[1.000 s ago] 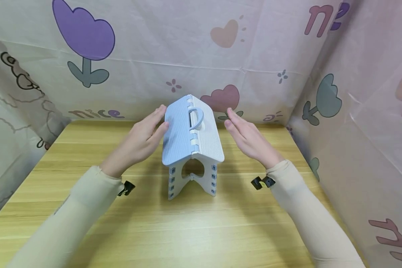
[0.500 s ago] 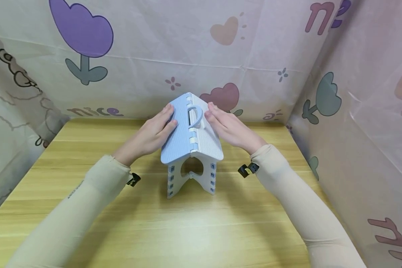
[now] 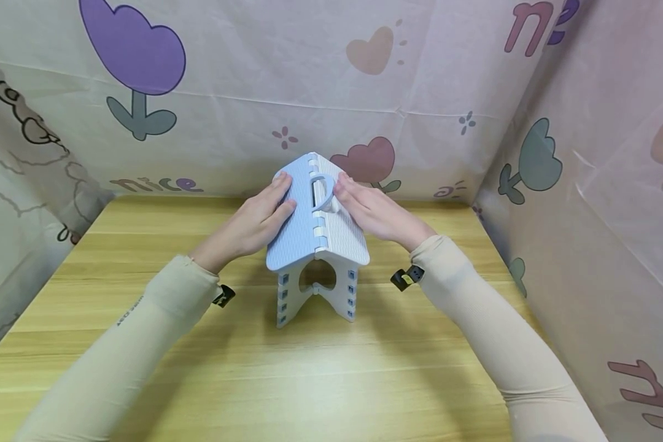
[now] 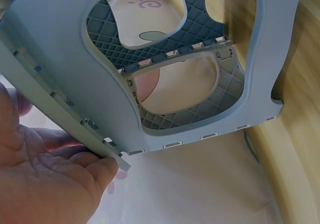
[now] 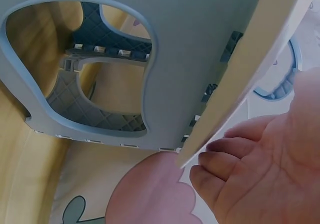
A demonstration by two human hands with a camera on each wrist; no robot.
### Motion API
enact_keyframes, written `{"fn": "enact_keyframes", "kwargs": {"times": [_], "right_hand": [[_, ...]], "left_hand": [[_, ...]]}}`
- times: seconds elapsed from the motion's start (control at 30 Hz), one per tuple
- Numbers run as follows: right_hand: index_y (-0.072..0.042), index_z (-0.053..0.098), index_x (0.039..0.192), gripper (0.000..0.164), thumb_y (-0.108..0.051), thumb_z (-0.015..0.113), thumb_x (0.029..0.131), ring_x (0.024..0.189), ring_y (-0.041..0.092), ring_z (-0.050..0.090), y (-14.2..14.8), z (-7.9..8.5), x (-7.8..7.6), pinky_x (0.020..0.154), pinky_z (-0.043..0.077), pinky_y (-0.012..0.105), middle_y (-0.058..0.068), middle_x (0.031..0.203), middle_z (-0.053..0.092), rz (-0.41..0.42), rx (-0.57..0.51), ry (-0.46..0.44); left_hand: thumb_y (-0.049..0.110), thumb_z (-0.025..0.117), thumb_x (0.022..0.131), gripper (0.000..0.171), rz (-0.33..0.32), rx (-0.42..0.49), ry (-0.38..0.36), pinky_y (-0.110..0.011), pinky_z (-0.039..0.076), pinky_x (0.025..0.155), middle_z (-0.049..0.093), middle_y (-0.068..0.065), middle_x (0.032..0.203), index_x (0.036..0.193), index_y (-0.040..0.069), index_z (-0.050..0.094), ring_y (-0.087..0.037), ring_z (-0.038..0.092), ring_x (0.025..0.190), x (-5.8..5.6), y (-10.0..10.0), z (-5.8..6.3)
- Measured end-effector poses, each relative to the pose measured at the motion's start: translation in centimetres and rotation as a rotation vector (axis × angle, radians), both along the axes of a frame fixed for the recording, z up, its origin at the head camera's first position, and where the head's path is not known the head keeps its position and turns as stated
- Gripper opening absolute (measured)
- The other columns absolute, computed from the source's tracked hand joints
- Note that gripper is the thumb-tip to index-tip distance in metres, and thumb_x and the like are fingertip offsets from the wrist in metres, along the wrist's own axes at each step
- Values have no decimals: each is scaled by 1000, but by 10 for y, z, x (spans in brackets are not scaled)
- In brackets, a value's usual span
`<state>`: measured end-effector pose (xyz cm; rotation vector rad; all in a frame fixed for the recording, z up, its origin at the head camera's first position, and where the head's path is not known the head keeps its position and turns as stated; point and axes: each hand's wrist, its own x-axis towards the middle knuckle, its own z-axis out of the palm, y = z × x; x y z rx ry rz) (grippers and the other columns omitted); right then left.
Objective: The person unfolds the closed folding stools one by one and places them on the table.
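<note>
A folding step stool (image 3: 294, 242) stands partly folded on the table, its two top panels sloping like a roof, one blue and one white. At the ridge a blue loop handle (image 3: 331, 195) sticks up. My left hand (image 3: 254, 220) rests on the blue panel with its fingers extended. On the white panel rests my right hand (image 3: 377, 212), its fingertips close to the handle. In the left wrist view, the stool's side leg (image 4: 65, 48) shows under the panel, with the palm outside it. The right wrist view shows the white panel's edge (image 5: 265, 48) beside my fingers.
The wooden table (image 3: 320, 380) reaches to a patterned cloth backdrop (image 3: 243, 73) behind and at both sides. Small black devices, one a black clip (image 3: 407, 278), sit at both sleeve cuffs.
Both hands have moved inward from beside the stool and now lie on its sloping panels. The stool stays in its place and at about the same fold.
</note>
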<state>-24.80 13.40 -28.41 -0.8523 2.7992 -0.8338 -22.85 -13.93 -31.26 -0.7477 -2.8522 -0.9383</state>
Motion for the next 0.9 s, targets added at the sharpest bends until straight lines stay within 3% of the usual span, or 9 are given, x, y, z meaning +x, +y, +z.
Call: {"fn": "enact_keyframes", "kwargs": {"times": [0.17, 0.5, 0.9], "right_hand": [[-8, 22, 170, 75, -59, 20, 115, 168, 16, 13, 0, -1, 0, 138, 17, 38, 3, 180, 15, -2, 4, -25], [-11, 28, 169, 66, -51, 24, 117, 168, 19, 16, 1, -1, 0, 138, 18, 40, 6, 179, 18, 19, 27, 13], [-10, 27, 169, 70, -56, 24, 116, 167, 16, 16, 2, -3, -2, 138, 17, 39, 3, 179, 19, 4, 21, -4]], "left_hand": [[40, 33, 116, 68, -1, 5, -3, -52, 14, 138, 9, -14, 181, 171, 3, 15, -30, 9, 169, -1, 0, -1], [42, 36, 116, 69, 8, 2, 11, -52, 16, 137, 11, -13, 181, 171, 4, 18, -30, 11, 169, -2, 0, -2], [42, 39, 116, 69, 4, -20, 18, -54, 17, 137, 13, -14, 180, 171, 5, 19, -32, 12, 169, -2, -1, -2]]}}
